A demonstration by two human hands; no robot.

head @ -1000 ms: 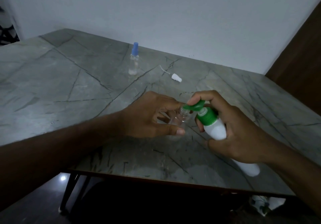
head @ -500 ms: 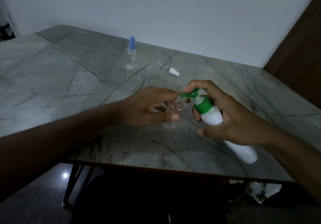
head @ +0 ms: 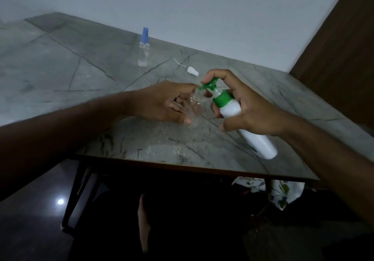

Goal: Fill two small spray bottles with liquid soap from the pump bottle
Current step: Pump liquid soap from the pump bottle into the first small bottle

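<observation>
My left hand (head: 162, 102) grips a small clear spray bottle (head: 197, 104) with its neck open, standing on the grey marble table (head: 60, 74). My right hand (head: 249, 108) holds the white pump bottle (head: 251, 131) tilted, its green pump head (head: 210, 87) over the small bottle's mouth, index finger on top of the pump. The second small spray bottle (head: 144, 48), with a blue cap on, stands upright farther back. A white spray top with its thin tube (head: 192, 70) lies on the table behind my hands.
The table's front edge (head: 182, 164) runs just below my hands. A white wall stands behind the table and a brown wooden panel (head: 340, 38) at the right. My legs and a patterned cloth (head: 281, 192) show under the table.
The view shifted slightly. Both hands keep their hold; the pump head stays over the small bottle's mouth, with my right index finger still on the pump.
</observation>
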